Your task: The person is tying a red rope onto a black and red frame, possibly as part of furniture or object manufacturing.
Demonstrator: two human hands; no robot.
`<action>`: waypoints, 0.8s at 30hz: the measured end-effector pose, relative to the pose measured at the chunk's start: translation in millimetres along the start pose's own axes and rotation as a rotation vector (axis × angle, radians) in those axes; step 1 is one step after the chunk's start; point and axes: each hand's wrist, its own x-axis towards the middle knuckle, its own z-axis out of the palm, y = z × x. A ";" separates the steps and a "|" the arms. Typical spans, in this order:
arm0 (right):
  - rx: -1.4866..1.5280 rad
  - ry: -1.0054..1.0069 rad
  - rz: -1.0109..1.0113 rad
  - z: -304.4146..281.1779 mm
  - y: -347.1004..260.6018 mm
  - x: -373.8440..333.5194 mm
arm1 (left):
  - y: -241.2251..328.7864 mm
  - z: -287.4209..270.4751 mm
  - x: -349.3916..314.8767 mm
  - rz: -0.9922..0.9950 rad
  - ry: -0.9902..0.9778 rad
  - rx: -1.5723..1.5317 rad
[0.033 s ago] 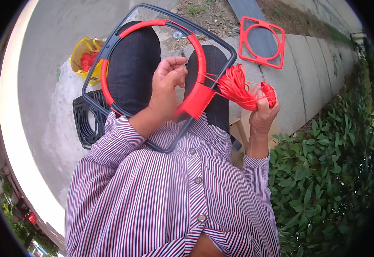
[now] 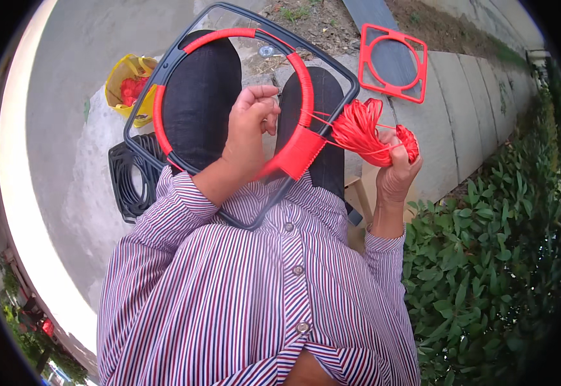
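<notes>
Across my lap lies a black square frame (image 2: 352,76) with a round ring (image 2: 158,122) inside it. Red wrapping covers much of the ring, and a wide red wrapped band (image 2: 299,151) joins ring and frame at the lower right. My left hand (image 2: 251,132) is over the ring's opening, fingers curled in; whether they hold anything is hidden. To the right of the frame, my right hand (image 2: 399,167) grips a bundle of red cord (image 2: 361,128). Strands run from the bundle to the ring beside the wide band.
A yellow bag (image 2: 116,87) with red material stands at the left. Below it lies a stack of black frames (image 2: 121,186). Ahead right, a finished-looking red frame (image 2: 393,94) rests on a grey board (image 2: 366,13). Leafy bushes (image 2: 479,276) grow close on my right.
The frame's right side has shifted slightly to the right. My right hand and the red cord bundle have also moved a little to the right. My left hand is nearly still.
</notes>
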 end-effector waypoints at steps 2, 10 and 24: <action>0.235 0.154 0.006 0.1 2.3 -0.5 | -1.9 -1.0 2.6 -0.191 0.039 -0.114; -0.411 -0.279 0.383 -46.1 -5.8 -1.3 | 13.3 15.2 1.3 -0.558 -0.144 -0.114; 0.110 -0.389 0.616 11.2 8.2 -13.8 | 3.3 5.6 3.2 -0.596 -0.277 -0.390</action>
